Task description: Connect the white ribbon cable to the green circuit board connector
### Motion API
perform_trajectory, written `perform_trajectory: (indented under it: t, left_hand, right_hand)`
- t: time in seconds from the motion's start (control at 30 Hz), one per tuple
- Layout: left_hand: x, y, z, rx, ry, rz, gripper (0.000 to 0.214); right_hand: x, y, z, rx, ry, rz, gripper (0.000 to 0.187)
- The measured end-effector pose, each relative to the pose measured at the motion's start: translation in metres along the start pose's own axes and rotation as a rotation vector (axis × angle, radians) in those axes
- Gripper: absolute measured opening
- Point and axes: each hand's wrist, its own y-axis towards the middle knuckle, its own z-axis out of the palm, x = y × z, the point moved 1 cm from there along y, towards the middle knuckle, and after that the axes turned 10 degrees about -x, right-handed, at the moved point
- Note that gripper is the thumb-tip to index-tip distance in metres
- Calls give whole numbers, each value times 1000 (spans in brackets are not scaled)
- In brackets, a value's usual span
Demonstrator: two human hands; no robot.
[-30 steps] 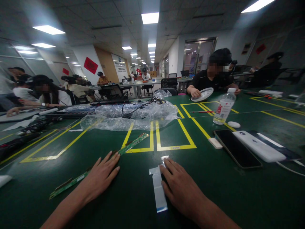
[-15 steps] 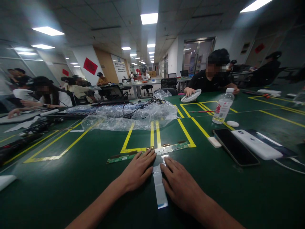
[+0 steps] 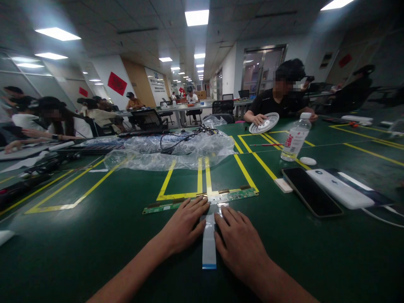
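Steady the green circuit board (image 3: 235, 195) under outstretched fingertips of the left hand (image 3: 189, 221), square to the white ribbon cable (image 3: 209, 248) between both thumbs. With right hand (image 3: 240, 235) likewise spread, touching the cable, nothing clasped by either, press evenly.

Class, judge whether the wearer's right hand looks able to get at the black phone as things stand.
Probably yes: the right hand lies palm-down beside the white ribbon cable, and no object shows between it and the black phone, though it may need to stretch.
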Motion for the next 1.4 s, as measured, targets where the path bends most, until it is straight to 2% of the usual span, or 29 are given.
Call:
perform_trajectory:
  t: [0.23, 0.63, 1.0, 1.2, 1.4]
  left_hand:
    - [2, -1, -1, 5, -23, 30, 57]
    - [1, -1, -5, 13, -42, 42, 60]
    - [1, -1, -4, 21, -35, 48, 61]
    - [2, -2, -3, 16, -28, 50, 62]
    - [1, -1, -2, 0, -16, 19, 56]
  right_hand:
    - [-7, 2, -1, 7, 30, -74, 48]
    - [-17, 10, -15, 115, 115, -95, 39]
    - [-31, 16, -22, 147, 188, -134, 39]
    - [-35, 17, -22, 122, 192, -152, 36]
    - [-30, 16, -16, -3, 169, -165, 27]
